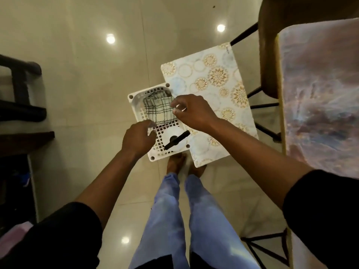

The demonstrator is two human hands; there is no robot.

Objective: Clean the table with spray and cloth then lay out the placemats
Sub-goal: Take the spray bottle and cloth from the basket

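Note:
A white perforated basket (136,105) is below me, over my feet. In it lie a folded checked cloth (158,109) and a white spray bottle (172,133) with a black trigger. My left hand (138,139) grips the basket's left rim near the bottle. My right hand (194,112) has its fingers curled and pinches the right rim beside the cloth. Floral placemats (215,82) lie in a stack under the basket's right side and my right wrist, reaching away to the right. The marble-patterned table (318,94) fills the right edge.
A brown chair (272,45) with black legs stands at the table's far end. Dark furniture (23,105) is on the left. Glossy pale floor tiles (87,74) spread around my bare feet (175,162).

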